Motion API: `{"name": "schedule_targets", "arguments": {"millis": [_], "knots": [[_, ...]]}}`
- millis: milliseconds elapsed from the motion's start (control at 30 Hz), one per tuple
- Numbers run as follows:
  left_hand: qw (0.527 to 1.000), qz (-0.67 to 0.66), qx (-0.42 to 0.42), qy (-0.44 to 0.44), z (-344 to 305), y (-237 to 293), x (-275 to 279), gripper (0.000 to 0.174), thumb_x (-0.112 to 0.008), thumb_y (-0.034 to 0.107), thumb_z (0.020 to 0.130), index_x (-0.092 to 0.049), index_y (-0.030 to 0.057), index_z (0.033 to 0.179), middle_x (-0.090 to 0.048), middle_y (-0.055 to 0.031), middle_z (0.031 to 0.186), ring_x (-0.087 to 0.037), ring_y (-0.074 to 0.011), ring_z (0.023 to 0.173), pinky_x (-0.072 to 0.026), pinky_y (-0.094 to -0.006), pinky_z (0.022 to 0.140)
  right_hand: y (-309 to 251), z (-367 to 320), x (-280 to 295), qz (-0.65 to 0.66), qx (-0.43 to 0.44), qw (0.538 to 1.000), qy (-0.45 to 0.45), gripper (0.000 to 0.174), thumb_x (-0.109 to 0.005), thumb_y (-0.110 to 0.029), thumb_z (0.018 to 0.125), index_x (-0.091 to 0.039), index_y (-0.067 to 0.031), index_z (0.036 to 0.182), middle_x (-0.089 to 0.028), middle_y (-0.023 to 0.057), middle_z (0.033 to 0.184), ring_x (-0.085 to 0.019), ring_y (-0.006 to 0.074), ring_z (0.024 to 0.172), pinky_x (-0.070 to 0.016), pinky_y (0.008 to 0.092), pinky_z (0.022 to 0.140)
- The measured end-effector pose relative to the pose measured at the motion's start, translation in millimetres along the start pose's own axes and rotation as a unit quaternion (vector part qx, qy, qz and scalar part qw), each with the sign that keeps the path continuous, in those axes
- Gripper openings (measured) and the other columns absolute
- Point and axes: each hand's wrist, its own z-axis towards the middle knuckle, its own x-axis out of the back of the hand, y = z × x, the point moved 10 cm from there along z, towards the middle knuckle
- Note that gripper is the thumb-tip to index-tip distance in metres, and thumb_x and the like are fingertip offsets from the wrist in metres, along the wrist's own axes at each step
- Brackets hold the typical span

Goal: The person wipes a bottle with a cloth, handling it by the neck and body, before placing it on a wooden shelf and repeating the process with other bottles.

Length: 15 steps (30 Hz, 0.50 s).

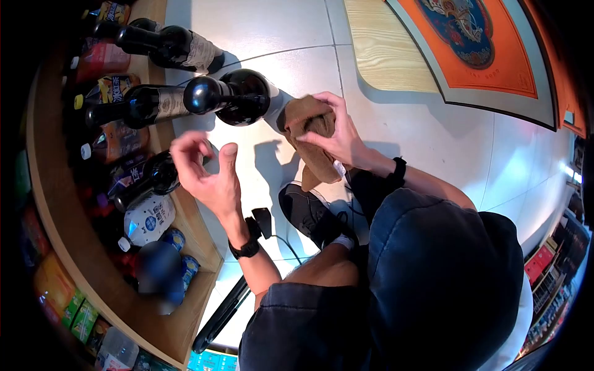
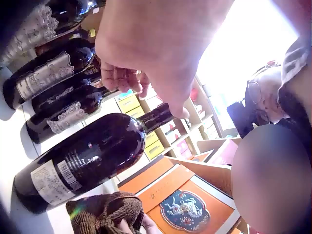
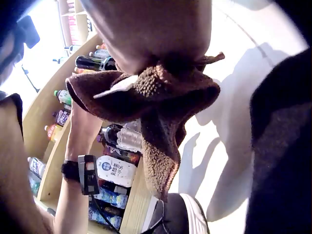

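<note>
A brown cloth (image 1: 309,139) is bunched in the right hand (image 1: 343,139), thumb and fingers pinching it; its loose end hangs down in the right wrist view (image 3: 158,161). The left hand (image 1: 207,176) is raised with bent fingers and the thumb apart, holding nothing. Above it in the head view, a dark glass bottle (image 1: 247,99) stands upright on the floor, between the two hands. In the left wrist view that bottle (image 2: 92,151) shows a white back label, and the left thumb appears near its neck; whether they touch I cannot tell.
More dark labelled bottles (image 1: 185,49) stand beside a wooden shelf (image 1: 62,247) packed with drinks. An orange framed print (image 1: 507,55) and a pale wooden board (image 1: 396,49) lie at upper right. A shoe (image 1: 306,213) and a black cable are below the hands.
</note>
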Motion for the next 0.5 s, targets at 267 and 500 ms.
{"name": "schedule_targets", "arguments": {"millis": [267,500], "knots": [[0.964,-0.187,-0.181,-0.050,48,67,-53,0.096,-0.091,0.045,0.069,-0.049,0.0011,0.142,-0.059,-0.0192,0.135,-0.053,-0.0287,0.129,-0.0400,-0.0429,0.111,-60,34,2,-0.096,0.160,0.981,0.051,0.056,-0.072,-0.021,0.093,-0.053,-0.0139,0.146,-0.047,0.0151,0.121,-0.060,0.0293,0.106,-0.0530,0.0365,0.088],[0.968,-0.180,-0.136,-0.107,53,61,-76,0.056,-0.082,0.023,0.085,-0.060,-0.0024,0.130,-0.071,-0.0179,0.114,-0.067,-0.0218,0.104,-0.0528,-0.0336,0.093,-52,34,-28,-0.063,0.120,0.989,0.054,0.066,-0.073,-0.012,0.089,-0.045,-0.0039,0.149,-0.046,0.0193,0.118,-0.061,0.0353,0.101,-0.0524,0.0396,0.083]]}}
